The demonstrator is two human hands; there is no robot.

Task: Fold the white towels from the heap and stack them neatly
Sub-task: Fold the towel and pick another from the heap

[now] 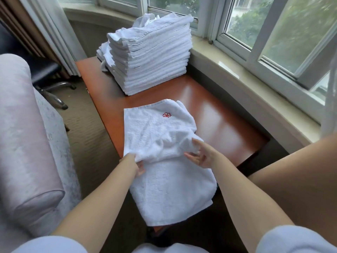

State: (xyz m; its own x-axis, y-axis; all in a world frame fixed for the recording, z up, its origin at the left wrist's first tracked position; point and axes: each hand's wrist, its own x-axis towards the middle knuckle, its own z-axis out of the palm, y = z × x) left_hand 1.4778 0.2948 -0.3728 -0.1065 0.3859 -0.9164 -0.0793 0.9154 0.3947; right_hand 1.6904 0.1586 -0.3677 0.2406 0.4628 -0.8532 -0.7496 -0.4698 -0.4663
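A white towel (160, 132) with a small red embroidered mark lies on the near end of the reddish wooden table (218, 114), and its lower part hangs over the front edge toward me. My left hand (137, 164) grips a bunched fold of it at the left side. My right hand (198, 154) has its fingers spread and touches the same fold from the right. A tall stack of folded white towels (153, 57) stands at the table's far end, with loose crumpled towels (147, 20) on top and behind it.
A pale pink upholstered chair (27, 143) stands close on the left. The window sill (255, 84) and windows curve along the right. A dark office chair base (54, 94) and curtains are at the far left. My bare knee (300, 179) is at the right.
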